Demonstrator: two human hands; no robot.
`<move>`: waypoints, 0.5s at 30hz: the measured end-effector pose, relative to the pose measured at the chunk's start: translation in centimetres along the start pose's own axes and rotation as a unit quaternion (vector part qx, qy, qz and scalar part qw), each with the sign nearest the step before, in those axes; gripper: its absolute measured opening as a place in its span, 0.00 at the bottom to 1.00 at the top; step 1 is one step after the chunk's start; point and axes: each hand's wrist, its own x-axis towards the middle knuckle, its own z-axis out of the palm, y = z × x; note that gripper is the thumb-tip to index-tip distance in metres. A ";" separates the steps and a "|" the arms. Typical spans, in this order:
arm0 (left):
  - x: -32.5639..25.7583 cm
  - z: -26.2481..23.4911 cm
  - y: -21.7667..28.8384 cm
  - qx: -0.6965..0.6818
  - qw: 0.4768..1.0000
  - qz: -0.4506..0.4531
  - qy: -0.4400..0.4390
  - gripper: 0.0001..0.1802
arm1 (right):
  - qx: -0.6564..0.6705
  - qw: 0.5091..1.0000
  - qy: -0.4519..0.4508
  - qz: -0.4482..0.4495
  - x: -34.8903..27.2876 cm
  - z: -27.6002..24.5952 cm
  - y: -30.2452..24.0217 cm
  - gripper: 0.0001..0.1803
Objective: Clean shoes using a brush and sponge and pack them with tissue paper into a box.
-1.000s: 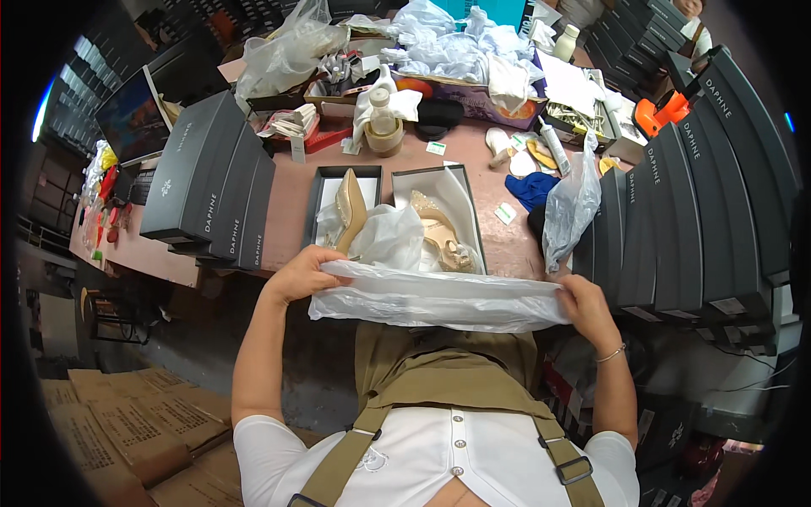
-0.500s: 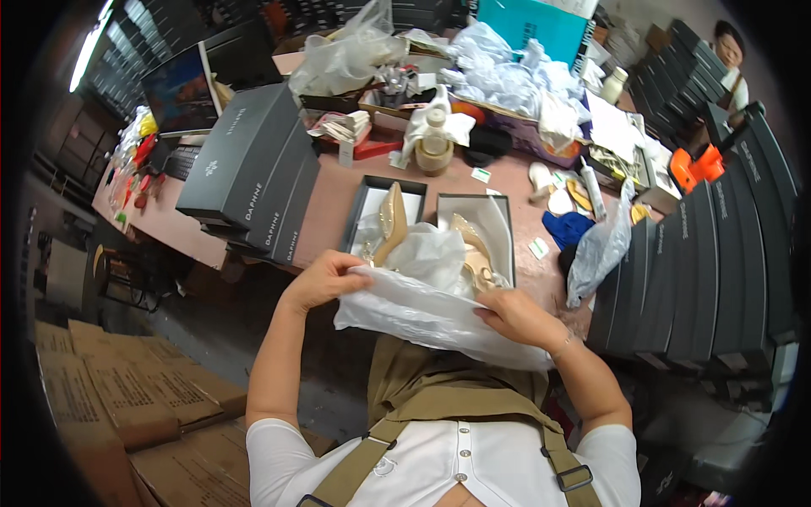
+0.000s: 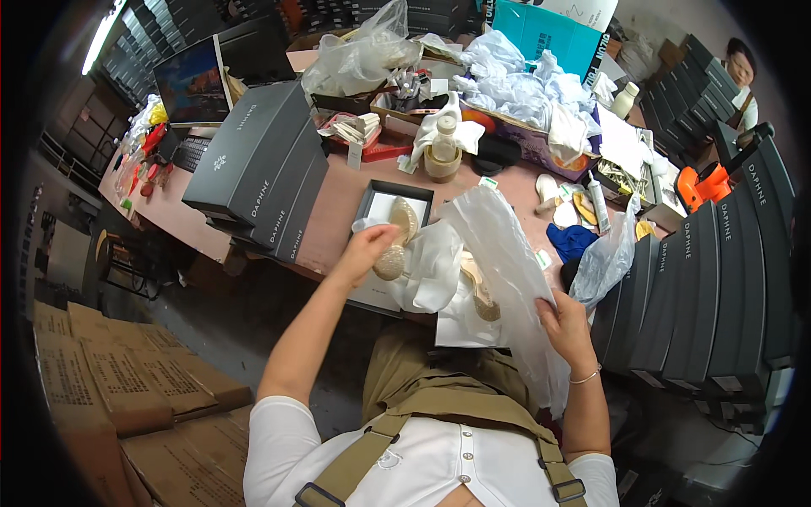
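Observation:
My left hand point(image 3: 368, 252) is closed at the side of a glittery gold shoe point(image 3: 390, 264), its fingers gripping the shoe's edge. A small translucent piece shows beside those fingertips. This shoe is over an open dark box point(image 3: 366, 296) with a white inside. My right hand point(image 3: 569, 328) pinches a white translucent sheet point(image 3: 507, 270), which hangs in a long strip and partly covers a second open box point(image 3: 454, 331). Inside that box is the other gold shoe point(image 3: 486, 306), toe toward me. Crumpled white tissue point(image 3: 432, 269) bulges between the two shoes.
Dark shoeboxes point(image 3: 253, 169) are stacked at the left, with a long row point(image 3: 688, 296) at the right. Behind the open boxes stand a bottle in a tape roll point(image 3: 443, 160) and a bin of crumpled paper point(image 3: 524, 93). Brown cartons point(image 3: 152, 380) lie lower left. A person point(image 3: 742, 72) is far right.
My left hand has left the white sheet and moved onto the left shoe. My right hand has drawn the sheet to the right, stretched lengthwise. The right box sits nearer to me.

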 end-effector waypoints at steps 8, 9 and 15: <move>0.3 2.6 -6.1 -0.165 0.973 -0.048 0.154 0.24 | 0.027 0.997 0.045 -0.050 -0.6 0.4 0.7 0.08; 0.2 2.6 -6.7 -0.109 0.982 -0.021 0.151 0.24 | 0.032 0.996 0.062 -0.055 -1.0 0.5 1.3 0.08; -2.2 0.1 -5.4 0.311 0.944 0.012 0.110 0.20 | 0.019 0.998 0.038 -0.039 -1.7 0.5 2.2 0.13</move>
